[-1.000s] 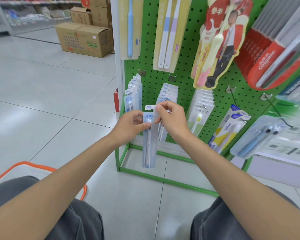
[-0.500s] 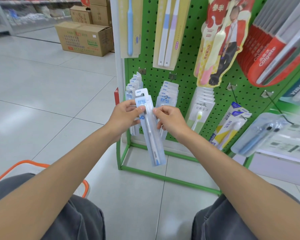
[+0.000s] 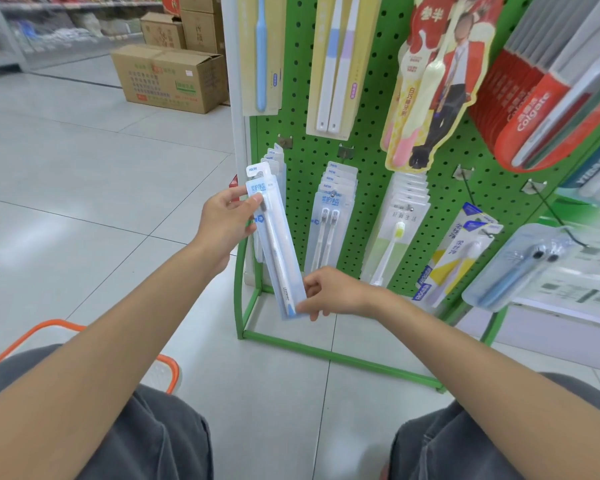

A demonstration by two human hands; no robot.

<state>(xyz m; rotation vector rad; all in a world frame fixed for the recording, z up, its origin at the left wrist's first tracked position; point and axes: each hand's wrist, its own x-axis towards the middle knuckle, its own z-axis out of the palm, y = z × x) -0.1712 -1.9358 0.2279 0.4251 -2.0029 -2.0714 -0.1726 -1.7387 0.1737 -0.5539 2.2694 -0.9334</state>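
The toothbrush pack is held in the air in front of the green pegboard rack, clear of the hooks. Its long axis runs from 11 o'clock at the hang tab down to 5 o'clock at the handle end. The left hand grips the upper part, thumb across the face and fingers behind. The right hand pinches the bottom corner.

The tab sits just in front of the leftmost row of packs, at about 12 o'clock from the left hand, so that hand is the nearer one for any move to the hook. The orange basket stands on the floor at 7 o'clock from the pack, also on the left hand's side. Arm and knee cover most of it, and its contents cannot be seen.
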